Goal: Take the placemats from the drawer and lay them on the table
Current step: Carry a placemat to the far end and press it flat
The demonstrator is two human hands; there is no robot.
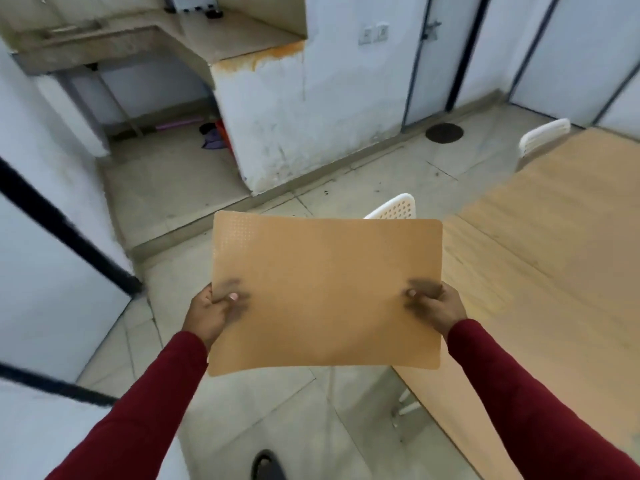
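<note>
left hand (207, 311) pinches flat tan rectangular plastic placemat (325, 292) | right hand (438, 306) pinches opposite edge | light wooden table (554, 254) just right

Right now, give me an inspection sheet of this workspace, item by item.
Surface: wooden table at right, nothing visible on it.
Job's things: one tan placemat held flat in the air, over the floor beside the table's edge; drawer not in view.
Clutter: cloth items on the floor under the counter.
Hands: left hand and right hand each pinch a side edge of the placemat.
Cables: nothing seen.
Surroundings: two white chairs at the table, stained counter, round floor drain, tiled floor.
</note>
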